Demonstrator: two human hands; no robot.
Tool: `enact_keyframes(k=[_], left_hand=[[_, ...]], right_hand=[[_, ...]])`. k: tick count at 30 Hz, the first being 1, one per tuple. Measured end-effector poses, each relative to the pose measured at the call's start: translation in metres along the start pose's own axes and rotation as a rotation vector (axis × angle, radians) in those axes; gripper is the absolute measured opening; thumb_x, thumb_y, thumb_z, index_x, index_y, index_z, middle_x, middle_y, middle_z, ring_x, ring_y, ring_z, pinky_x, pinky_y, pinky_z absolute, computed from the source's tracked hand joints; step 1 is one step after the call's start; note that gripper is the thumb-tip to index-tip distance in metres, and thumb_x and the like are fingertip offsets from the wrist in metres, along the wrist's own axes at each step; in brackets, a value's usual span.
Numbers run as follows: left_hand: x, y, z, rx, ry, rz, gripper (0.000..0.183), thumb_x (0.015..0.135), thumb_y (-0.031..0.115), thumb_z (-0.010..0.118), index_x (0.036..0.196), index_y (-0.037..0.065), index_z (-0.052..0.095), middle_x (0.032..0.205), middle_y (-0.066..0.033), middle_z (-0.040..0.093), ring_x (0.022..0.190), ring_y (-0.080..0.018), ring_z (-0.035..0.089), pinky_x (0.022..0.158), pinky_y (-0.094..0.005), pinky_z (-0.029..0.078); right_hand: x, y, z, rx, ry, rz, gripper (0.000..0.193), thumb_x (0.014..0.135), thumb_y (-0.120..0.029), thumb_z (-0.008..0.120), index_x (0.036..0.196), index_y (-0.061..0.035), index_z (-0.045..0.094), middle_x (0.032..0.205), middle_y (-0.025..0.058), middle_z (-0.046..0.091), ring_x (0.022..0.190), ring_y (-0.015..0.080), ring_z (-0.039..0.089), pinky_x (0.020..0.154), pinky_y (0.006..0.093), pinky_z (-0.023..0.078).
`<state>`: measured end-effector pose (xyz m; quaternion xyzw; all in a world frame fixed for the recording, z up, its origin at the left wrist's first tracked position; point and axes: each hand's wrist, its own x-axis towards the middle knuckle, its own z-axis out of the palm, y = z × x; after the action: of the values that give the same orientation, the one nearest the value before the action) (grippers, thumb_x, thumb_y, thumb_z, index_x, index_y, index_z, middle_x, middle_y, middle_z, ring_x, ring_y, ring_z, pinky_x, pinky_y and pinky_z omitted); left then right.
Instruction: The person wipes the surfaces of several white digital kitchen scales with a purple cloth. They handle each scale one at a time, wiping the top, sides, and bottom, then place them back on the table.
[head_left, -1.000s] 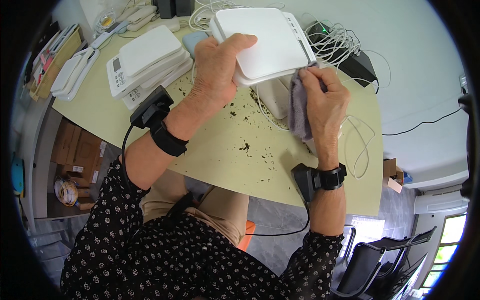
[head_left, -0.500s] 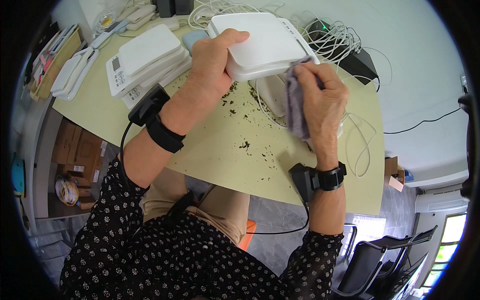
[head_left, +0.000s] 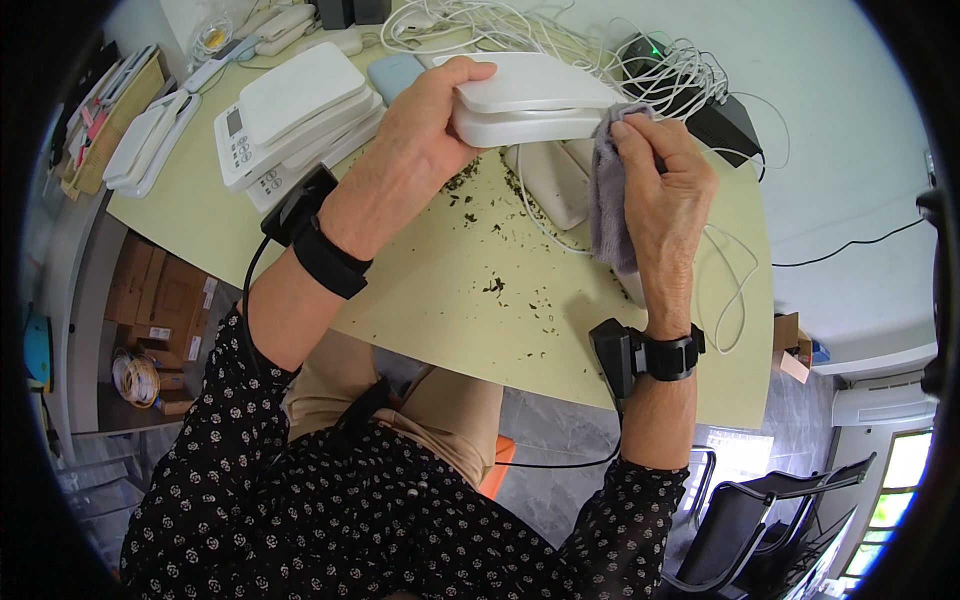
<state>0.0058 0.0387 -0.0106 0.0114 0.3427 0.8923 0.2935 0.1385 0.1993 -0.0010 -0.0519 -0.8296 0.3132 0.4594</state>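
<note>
My left hand (head_left: 430, 118) grips the left side of a white kitchen scale (head_left: 540, 85), thumb on top, and holds it tilted above the desk. In my right hand (head_left: 668, 185) is a bunched grey-purple cloth (head_left: 612, 205), pressed against the scale's right end. The lower part of the cloth hangs down. Dark dry leaf bits (head_left: 495, 287) lie scattered on the desk below. Beyond my left forearm sits a stack of white scales (head_left: 300, 100) with a small display and buttons. Partly behind the cloth is a pale flat device (head_left: 550, 185) with a white cord.
The pale green desk (head_left: 440, 310) has a curved near edge. White cables (head_left: 470, 25) tangle at the back, running to a black box (head_left: 725, 130). A blue-grey object (head_left: 395, 72) lies by the stack. At far left stands a basket (head_left: 115, 125); black chairs (head_left: 735, 520) are at lower right.
The scale has tipped so its near side shows more and its buttons are hidden. My right hand and the cloth have shifted slightly right along its end.
</note>
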Motion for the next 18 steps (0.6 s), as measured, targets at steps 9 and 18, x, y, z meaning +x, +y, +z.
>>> enact_keyframes(k=[9, 18], left_hand=[[0.008, -0.006, -0.01, 0.105, -0.139, 0.022, 0.032, 0.086, 0.012, 0.071, 0.114, -0.001, 0.062, 0.107, -0.0093, 0.067, 0.098, -0.0223, 0.066, 0.086, -0.0359, 0.056], [-0.015, 0.011, 0.009, 0.381, -0.308, 0.609, 0.034, 0.086, 0.012, 0.07, 0.113, -0.007, 0.063, 0.103, -0.0114, 0.068, 0.085, -0.0192, 0.072, 0.07, -0.0297, 0.061]], right_hand=[[-0.016, -0.036, 0.02, 0.13, -0.318, -0.238, 0.013, 0.081, -0.005, 0.071, 0.094, -0.0018, 0.072, 0.081, 0.0123, 0.062, 0.07, 0.027, 0.064, 0.064, 0.0362, 0.05], [0.01, 0.017, -0.009, -0.025, 0.064, -0.005, 0.013, 0.09, -0.006, 0.069, 0.096, 0.0039, 0.073, 0.081, 0.0069, 0.069, 0.07, 0.0151, 0.063, 0.066, 0.0267, 0.05]])
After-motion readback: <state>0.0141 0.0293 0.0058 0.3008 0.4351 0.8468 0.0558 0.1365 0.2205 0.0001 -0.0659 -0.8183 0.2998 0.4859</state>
